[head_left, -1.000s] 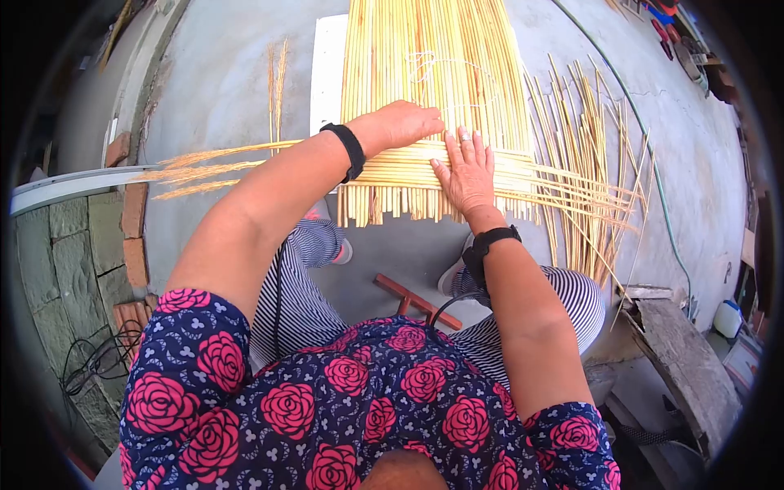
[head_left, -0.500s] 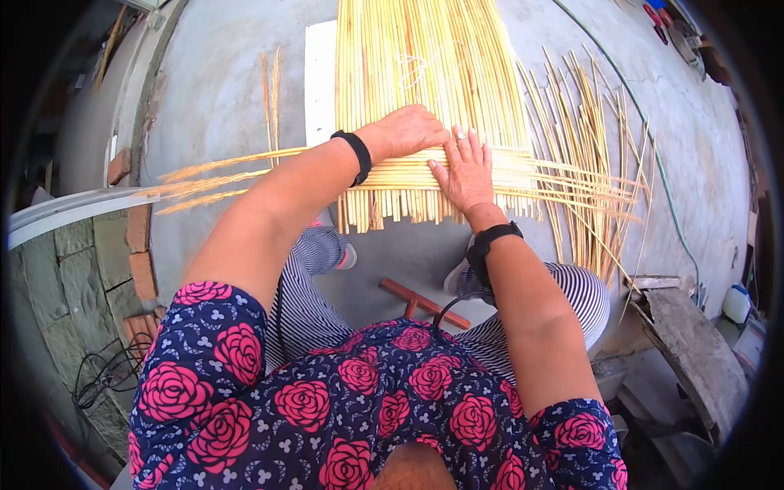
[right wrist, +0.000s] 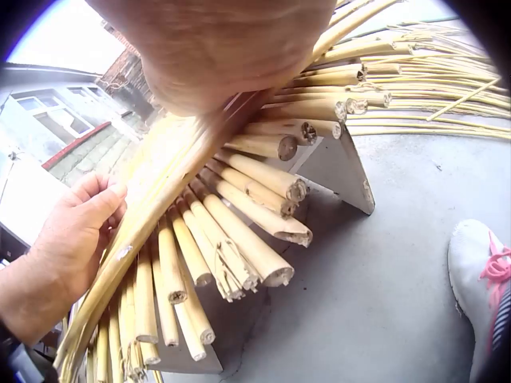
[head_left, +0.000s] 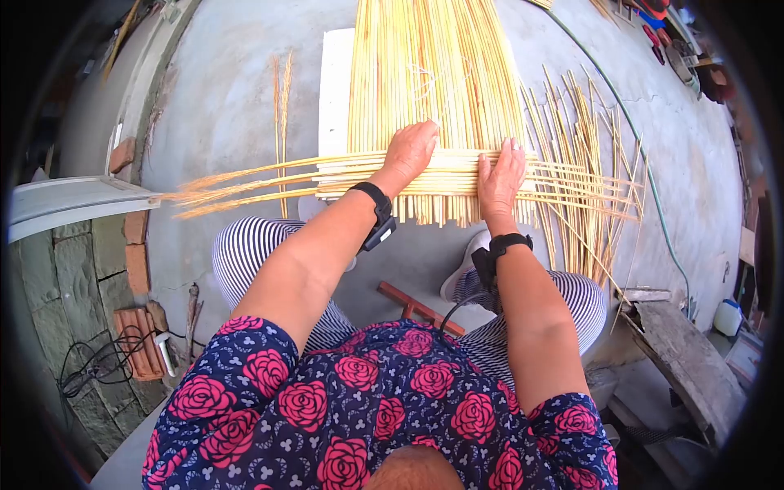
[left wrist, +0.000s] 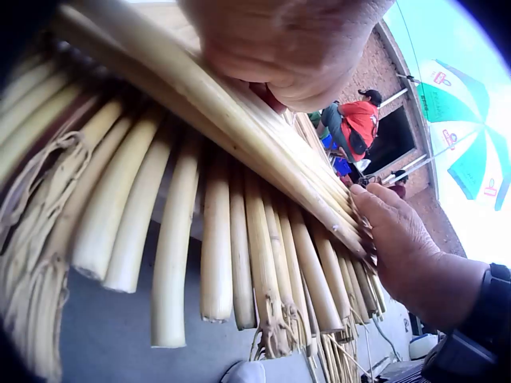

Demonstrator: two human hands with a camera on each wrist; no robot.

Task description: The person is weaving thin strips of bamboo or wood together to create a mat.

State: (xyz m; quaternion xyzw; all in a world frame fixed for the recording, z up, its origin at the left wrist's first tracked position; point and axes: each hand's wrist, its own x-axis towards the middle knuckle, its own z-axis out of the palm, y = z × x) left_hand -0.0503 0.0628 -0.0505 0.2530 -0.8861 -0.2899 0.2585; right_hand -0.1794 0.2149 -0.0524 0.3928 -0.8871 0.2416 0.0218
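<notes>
A row of pale straw stalks (head_left: pixel 433 73) lies lengthwise in front of me, their cut ends toward my body. Crosswise over it runs a bundle of thinner stalks (head_left: pixel 461 162), feathery tips (head_left: pixel 204 196) sticking out left. Over the bundle's middle, my left hand (head_left: pixel 411 153) grips it with curled fingers, thumb toward its far edge in the right wrist view. My right hand (head_left: pixel 501 180) presses on the bundle farther right, fingers extended forward; in the left wrist view its thumb (left wrist: pixel 371 203) lies along the stalks. A thin white string (head_left: pixel 423 80) lies loosely on the lengthwise stalks.
A white board (head_left: pixel 333 90) shows beneath the stalks at left. Loose stalks (head_left: pixel 576 122) spread over the floor at right, near a green hose (head_left: pixel 608 86). Two feathery stalks (head_left: pixel 282 106) lie at left. A red-brown wooden piece (head_left: pixel 416 306) is between the feet.
My left hand has drawn back toward me and slightly left, its forearm swinging lower. The right hand has shifted right along the crosswise bundle, so the hands are farther apart.
</notes>
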